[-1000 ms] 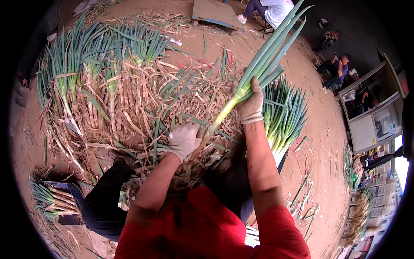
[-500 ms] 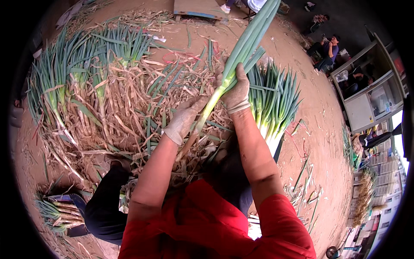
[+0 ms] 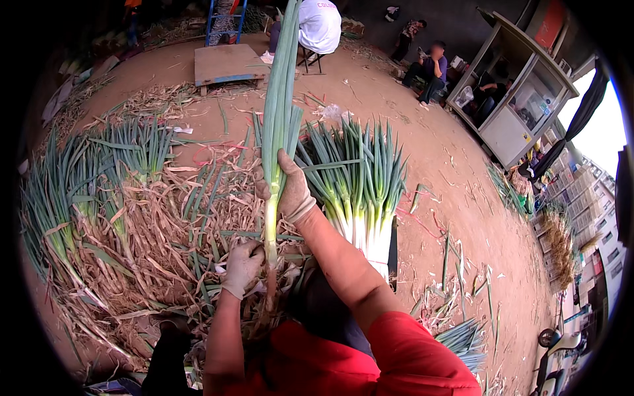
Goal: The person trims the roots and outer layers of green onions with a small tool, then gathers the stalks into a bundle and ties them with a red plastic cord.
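Note:
A long green onion [image 3: 271,221] stands nearly upright before me, its green leaves reaching the top of the view and its brownish root end low near my lap. My gloved right hand [image 3: 293,188] is wrapped round it where the pale stem turns green. Beside the lower stem is my gloved left hand [image 3: 243,265], its fingers curled in; whatever they hold is hidden. To the right, a thick bunch of cleaned green onions [image 3: 360,214] with white stems leans together. Untrimmed green onions [image 3: 109,218] with dry brown leaves lie heaped on the left.
Dry peeled leaves [image 3: 211,185] litter the ground between the heap and the bunch. Farther off are a low wooden platform [image 3: 228,65], a seated person in white [image 3: 319,26], another person [image 3: 430,71] and a glazed booth [image 3: 515,99]. More green onion leaves [image 3: 464,343] lie lower right.
The green onion has turned from leaning right to nearly upright. My left hand has moved down along the stem and closed its fingers. The view has shifted, showing more of the background.

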Demonstrator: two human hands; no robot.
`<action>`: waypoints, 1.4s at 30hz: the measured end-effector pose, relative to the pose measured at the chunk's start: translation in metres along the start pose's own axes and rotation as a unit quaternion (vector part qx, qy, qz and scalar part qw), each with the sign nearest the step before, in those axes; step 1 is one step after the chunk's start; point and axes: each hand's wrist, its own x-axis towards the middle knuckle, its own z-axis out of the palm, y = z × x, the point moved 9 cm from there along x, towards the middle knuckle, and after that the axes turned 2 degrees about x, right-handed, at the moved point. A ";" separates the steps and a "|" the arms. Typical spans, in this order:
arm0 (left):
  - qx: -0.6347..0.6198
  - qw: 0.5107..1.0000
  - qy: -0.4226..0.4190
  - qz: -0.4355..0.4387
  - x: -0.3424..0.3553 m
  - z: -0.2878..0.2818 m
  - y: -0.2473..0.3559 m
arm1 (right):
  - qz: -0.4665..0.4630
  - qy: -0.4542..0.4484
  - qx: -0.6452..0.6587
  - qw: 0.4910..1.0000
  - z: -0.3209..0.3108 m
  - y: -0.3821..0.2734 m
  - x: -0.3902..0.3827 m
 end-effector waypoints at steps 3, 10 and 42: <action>0.308 0.949 -0.070 -0.020 -0.049 0.030 -0.069 | -0.015 0.006 -0.035 0.999 -0.008 -0.015 -0.006; 0.468 0.833 -0.181 -0.235 -0.198 0.052 -0.300 | -0.051 0.047 -0.020 0.997 -0.018 -0.008 -0.006; 0.430 0.792 -0.375 -0.218 -0.210 0.047 -0.247 | -0.118 0.171 -0.141 0.968 -0.078 -0.057 -0.003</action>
